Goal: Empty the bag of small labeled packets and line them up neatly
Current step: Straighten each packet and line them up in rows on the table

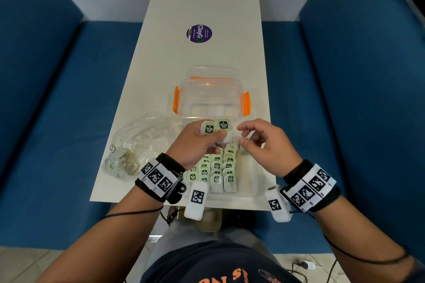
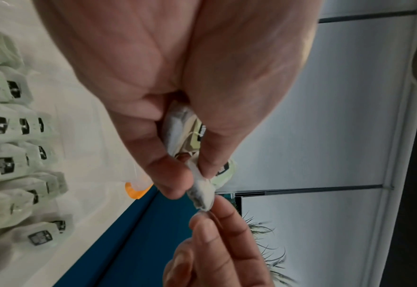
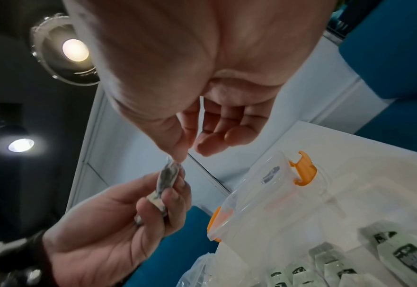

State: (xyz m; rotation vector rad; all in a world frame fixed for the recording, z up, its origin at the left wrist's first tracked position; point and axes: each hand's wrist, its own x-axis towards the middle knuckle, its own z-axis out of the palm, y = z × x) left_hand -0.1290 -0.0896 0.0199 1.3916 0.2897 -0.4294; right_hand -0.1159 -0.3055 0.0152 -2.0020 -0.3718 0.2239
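My left hand (image 1: 212, 136) pinches two small white packets with green labels (image 1: 215, 127) above the table; the left wrist view shows them edge-on as held packets (image 2: 201, 192). My right hand (image 1: 241, 134) hovers just right of them with loosely curled fingers. Its thumb tip touches the end of the held packet (image 3: 168, 174), with the index finger apart. Several labeled packets (image 1: 218, 167) lie in neat overlapping rows below the hands. The crumpled clear bag (image 1: 138, 145) lies to the left with a few packets bunched in its near corner.
A clear plastic box with orange latches (image 1: 211, 96) stands open just beyond the hands. Farther back, a round purple sticker (image 1: 199, 33) sits on the white table (image 1: 207, 2). Blue seats flank the narrow table on both sides.
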